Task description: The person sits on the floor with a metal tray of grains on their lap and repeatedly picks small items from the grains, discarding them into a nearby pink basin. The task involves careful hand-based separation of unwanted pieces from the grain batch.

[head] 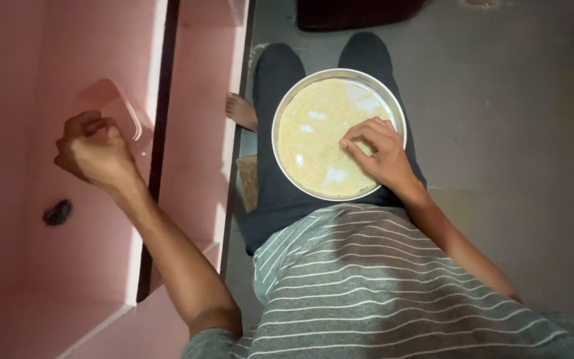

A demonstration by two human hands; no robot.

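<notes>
A grey shirt with thin white stripes (367, 292) is filling the bottom of the view, nearest the camera, and beyond it a round metal plate (280, 143) is being carried on the dark-trousered lap (280, 73) of the seated person. The plate is being covered almost to its rim by a thin layer of pale yellow grain (313, 133), with a few bare, shiny patches showing near the far-right rim and near the front rim. The right hand (381, 154) is being rested on the right side of the plate, its wrist crossing the near-right rim. Its fingers (357, 136) are being curled and drawn together, the tips pressed down into the grain just right of the plate's centre; whether any grains are pinched between them cannot be told. Well apart from the plate, on the left, the left hand (93, 153) is being held up closed in a loose fist around a clear plastic container (117, 110), in front of a pink cabinet (41, 266). A bare foot (242, 112) is being seen just beyond the plate's left rim, on the grey floor (513, 133).
</notes>
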